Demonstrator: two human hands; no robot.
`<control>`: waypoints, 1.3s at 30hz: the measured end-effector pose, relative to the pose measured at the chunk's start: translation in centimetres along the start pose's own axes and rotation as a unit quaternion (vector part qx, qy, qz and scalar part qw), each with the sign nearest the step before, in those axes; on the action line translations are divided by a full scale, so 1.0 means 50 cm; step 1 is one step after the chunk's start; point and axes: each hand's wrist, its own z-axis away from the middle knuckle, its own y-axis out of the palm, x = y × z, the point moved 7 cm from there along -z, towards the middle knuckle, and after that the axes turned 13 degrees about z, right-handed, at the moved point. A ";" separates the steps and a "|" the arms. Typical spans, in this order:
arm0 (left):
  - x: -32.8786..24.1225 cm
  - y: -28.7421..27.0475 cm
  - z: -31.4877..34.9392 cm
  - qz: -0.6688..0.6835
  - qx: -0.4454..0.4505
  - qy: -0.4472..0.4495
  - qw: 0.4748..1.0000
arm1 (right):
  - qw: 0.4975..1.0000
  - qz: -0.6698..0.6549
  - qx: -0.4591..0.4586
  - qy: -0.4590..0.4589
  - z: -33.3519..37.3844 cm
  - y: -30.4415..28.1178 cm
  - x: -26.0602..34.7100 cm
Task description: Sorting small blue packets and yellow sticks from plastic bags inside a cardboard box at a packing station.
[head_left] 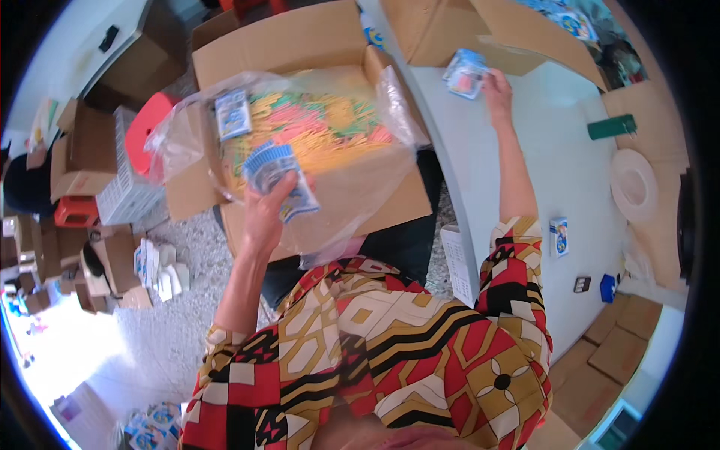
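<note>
My left hand [264,214] is closed on a small stack of blue-and-white plastic packets [271,166], held above an open cardboard box [281,34]. Inside the box, a clear plastic liner surrounds many thin pink, yellow and green pieces [322,120], too small to name. A blue-and-white packet [233,115] lies on them at the left side. Farther right, my right hand [497,94] grips the edge of a blue-and-white packet with something pink in it [465,75], over the white table [480,150] and beside a second open cardboard box [450,34].
On the table lie a green cylinder [611,127], a white ring-shaped object [634,186] and a small blue-and-white box [559,236]. A red stool [154,127], a white crate [129,180] and several cartons [90,150] stand at the left. More cartons [619,349] are at the lower right.
</note>
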 end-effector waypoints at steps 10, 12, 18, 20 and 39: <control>-0.021 -0.078 -0.005 0.014 0.012 0.025 1.000 | 0.982 -0.055 0.124 -0.132 0.241 0.085 0.494; -0.033 -0.090 0.003 0.004 -0.002 0.051 0.999 | 0.938 -0.136 0.273 -0.165 0.318 0.146 0.599; -0.045 -0.105 0.019 -0.040 -0.004 0.086 0.996 | 0.888 -0.074 0.380 -0.248 0.434 0.213 0.739; -0.051 -0.114 0.028 -0.028 -0.003 0.078 0.997 | 0.887 -0.059 0.380 -0.257 0.442 0.221 0.750; -0.080 -0.195 0.076 -0.019 -0.008 0.078 0.997 | 0.855 -0.099 0.450 -0.240 0.501 0.256 0.800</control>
